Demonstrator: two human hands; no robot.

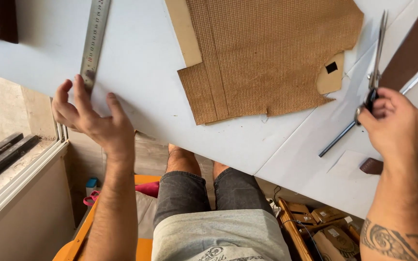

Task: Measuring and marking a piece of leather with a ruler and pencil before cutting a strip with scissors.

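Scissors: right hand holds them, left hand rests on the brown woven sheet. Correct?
Not quite. The right hand does hold the scissors, but the left hand rests on the white table by the steel ruler, apart from the woven sheet. The head view shows it.

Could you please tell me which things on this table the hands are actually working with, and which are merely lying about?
In hand:
- left hand on the long steel ruler
- right hand holding the slim metal scissors

Lying about:
- brown woven sheet
- tan card strip
- thin grey metal rod
- dark brown strip
- white table
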